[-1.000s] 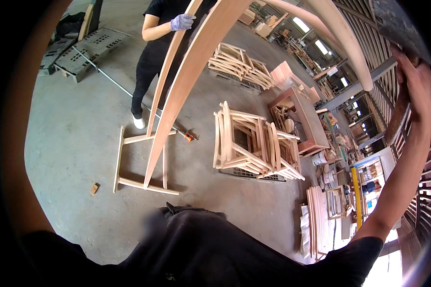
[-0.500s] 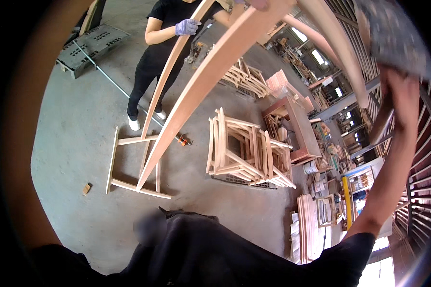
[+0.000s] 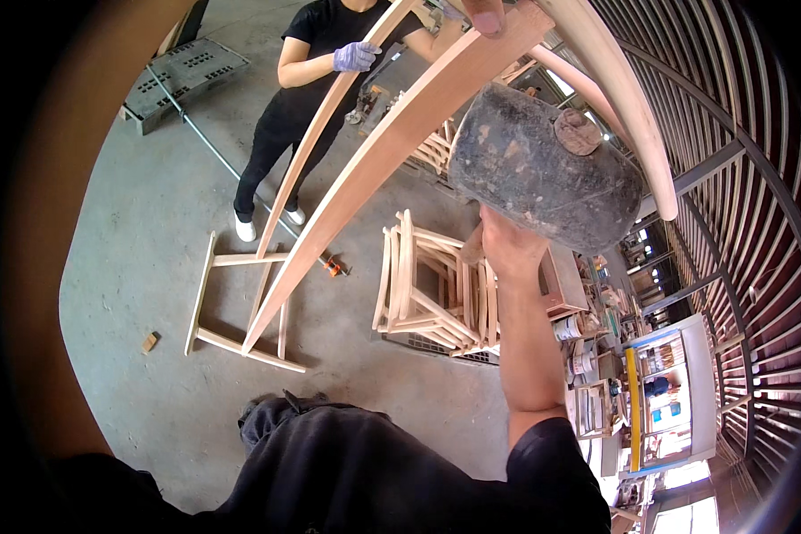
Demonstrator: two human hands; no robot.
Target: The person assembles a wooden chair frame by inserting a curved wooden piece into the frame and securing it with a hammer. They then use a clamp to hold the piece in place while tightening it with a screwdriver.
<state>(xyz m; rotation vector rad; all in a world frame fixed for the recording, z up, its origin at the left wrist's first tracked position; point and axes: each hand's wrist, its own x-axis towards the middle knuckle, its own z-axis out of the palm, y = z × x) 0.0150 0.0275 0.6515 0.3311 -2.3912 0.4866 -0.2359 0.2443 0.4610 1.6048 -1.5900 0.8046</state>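
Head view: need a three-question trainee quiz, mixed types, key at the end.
1. The right hand holds a mallet. Its head is: A yellow, B white, C dark grey.
2. True or false: both of the co-worker's hands are bare.
3. Fill in: the left hand touches a long, curved board made of ____.

Key: 1 C; 2 false, a purple glove shows; 3 wood.

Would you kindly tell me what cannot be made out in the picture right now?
In the head view:
Left hand: mostly cut off by the upper edge.
Right hand: partly hidden behind the mallet head.
Co-worker: head cropped by the same edge.
Stacked wooden frames: partly hidden by the right forearm.
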